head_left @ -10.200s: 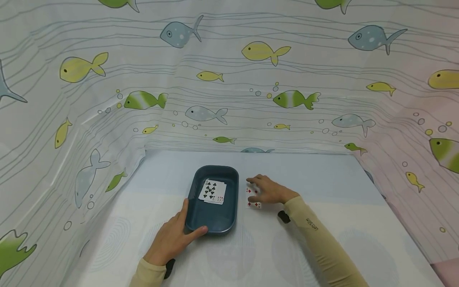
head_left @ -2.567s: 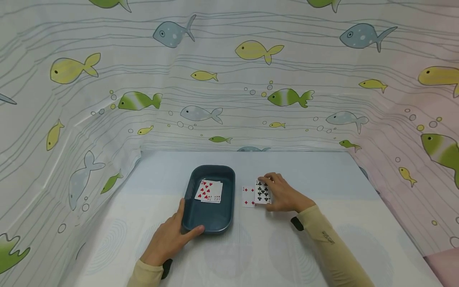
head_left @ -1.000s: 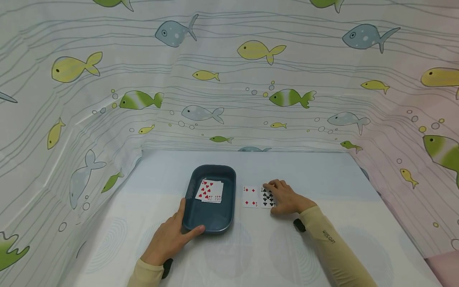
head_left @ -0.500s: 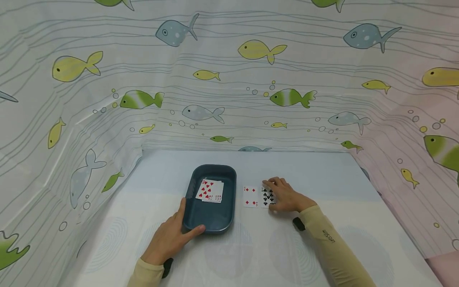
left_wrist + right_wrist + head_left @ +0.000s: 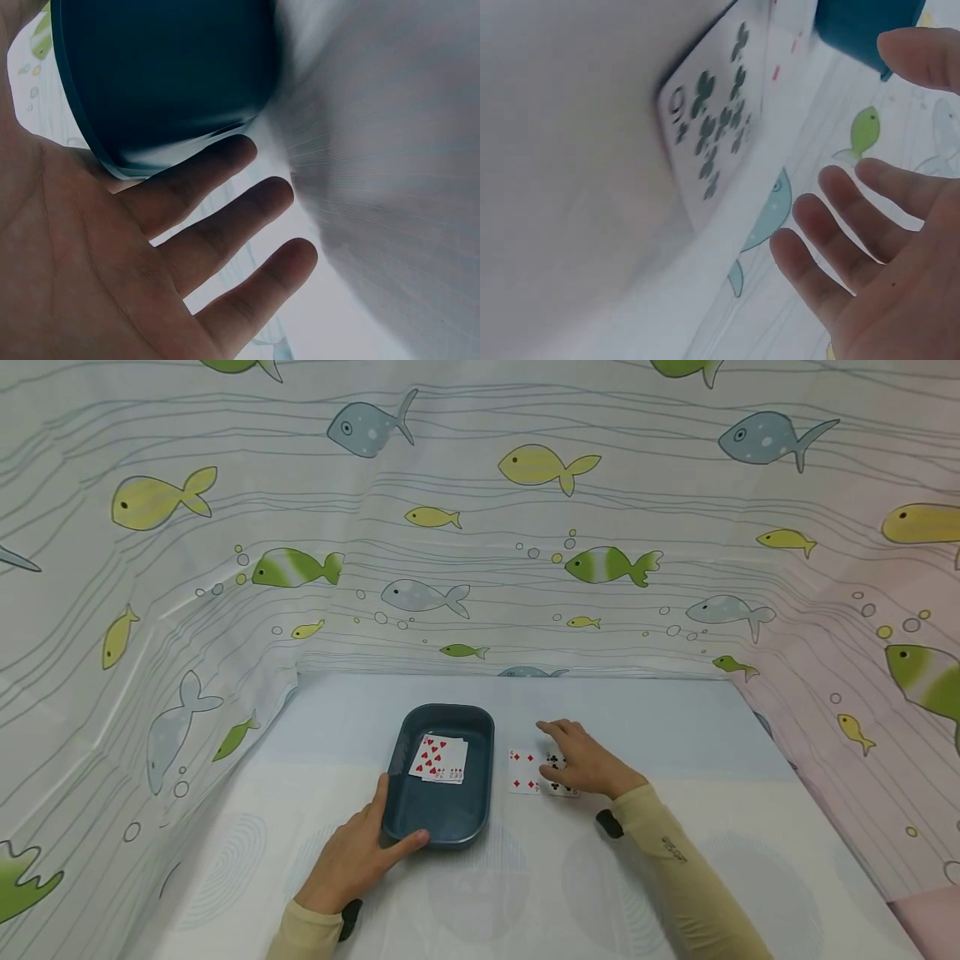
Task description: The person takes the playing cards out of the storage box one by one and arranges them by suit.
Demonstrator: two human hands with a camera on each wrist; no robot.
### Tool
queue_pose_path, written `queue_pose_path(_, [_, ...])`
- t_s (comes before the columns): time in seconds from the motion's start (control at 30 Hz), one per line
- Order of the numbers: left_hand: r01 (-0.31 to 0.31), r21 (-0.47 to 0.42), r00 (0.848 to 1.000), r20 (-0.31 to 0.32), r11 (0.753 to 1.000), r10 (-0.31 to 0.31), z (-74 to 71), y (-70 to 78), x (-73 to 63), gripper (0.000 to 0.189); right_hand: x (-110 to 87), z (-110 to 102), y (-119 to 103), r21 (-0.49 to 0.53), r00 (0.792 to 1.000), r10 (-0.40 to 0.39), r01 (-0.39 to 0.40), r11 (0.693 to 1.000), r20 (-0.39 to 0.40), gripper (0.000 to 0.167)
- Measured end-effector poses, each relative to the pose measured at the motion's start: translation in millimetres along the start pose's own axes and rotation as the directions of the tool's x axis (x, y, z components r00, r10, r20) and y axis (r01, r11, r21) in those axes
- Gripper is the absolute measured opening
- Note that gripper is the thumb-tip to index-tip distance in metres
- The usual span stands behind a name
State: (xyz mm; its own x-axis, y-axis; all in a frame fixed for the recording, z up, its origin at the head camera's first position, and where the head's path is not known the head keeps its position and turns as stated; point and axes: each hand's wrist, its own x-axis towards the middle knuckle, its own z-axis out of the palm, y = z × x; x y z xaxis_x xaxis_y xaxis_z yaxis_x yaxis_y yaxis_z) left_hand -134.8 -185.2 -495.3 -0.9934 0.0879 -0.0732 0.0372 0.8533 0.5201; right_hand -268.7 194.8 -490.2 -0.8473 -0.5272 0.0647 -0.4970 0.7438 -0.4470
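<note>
My left hand [image 5: 351, 860] rests at the near-left corner of a dark blue tray [image 5: 438, 822], thumb on the near rim and a finger along the left side. In the left wrist view the other fingers [image 5: 225, 232] stretch out straight beside the tray wall. Inside the tray lies a small pile of playing cards [image 5: 438, 758], a hearts card on top. My right hand [image 5: 592, 766] hovers with spread fingers over a nine of clubs [image 5: 716, 120], gripping nothing. That card lies face up on the table, right of a four of diamonds [image 5: 522, 772].
A white cloth with pale circles covers the table [image 5: 480, 910]. Behind and along both sides stands a fish-patterned curtain [image 5: 480, 560].
The nine of clubs was set down right of the four of diamonds. My right hand has since let go, lifted and shifted slightly left. The left hand stays at the tray.
</note>
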Motion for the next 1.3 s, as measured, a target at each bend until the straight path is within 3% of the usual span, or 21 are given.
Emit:
queue_pose_path(0.53, [-0.027, 0.003, 0.999, -0.020, 1.000, 0.027, -0.9, 0.2, -2.5, 0.117, 17.9, -5, -24, 0.033, 0.998, -0.032, 0.034, 0.999, -0.062, 0.079])
queue_pose_path(1.03, [-0.019, -0.001, 1.000, -0.012, 1.000, 0.019, 0.1, -0.2, -1.7, 0.117, 36.0, -3, -59, 0.044, 0.999, -0.033, 0.035, 0.998, -0.041, 0.078])
queue_pose_path(1.3, [-0.010, -0.012, 1.000, 0.002, 1.000, 0.010, -1.4, 1.0, -0.5, 0.116, 47.3, 1, -75, 0.018, 0.994, -0.099, 0.100, 0.995, -0.053, 0.079])
